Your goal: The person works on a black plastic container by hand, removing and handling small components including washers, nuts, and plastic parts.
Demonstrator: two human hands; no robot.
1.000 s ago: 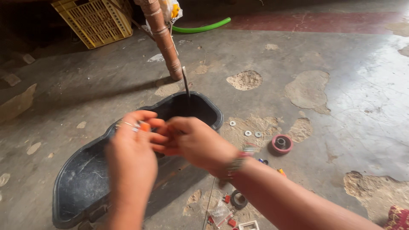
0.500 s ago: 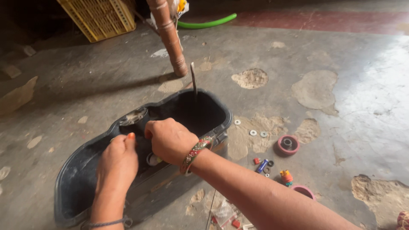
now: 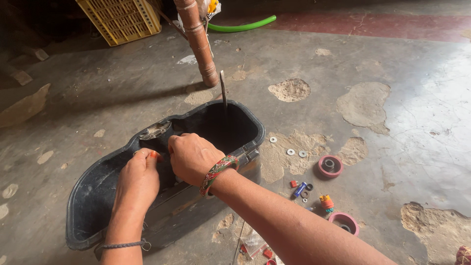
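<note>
Matt black plastic on worn concrete

The tub (image 3: 98,196) looked like dull, scuffed black plastic, with a thin metal rod (image 3: 223,88) standing at its far rim. The floor (image 3: 392,122) was smooth grey concrete, chipped into rough sandy patches. The washers (image 3: 290,151) were bright metal, the rollers (image 3: 329,166) matt pink plastic, and the crate (image 3: 120,19) yellow plastic.

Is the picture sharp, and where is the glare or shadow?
Head view: the left hand, right hand and black plastic tub look sharp; pale glare washes the concrete floor at right; the tub's inside and the top left corner by the yellow crate lie in shadow.
</note>
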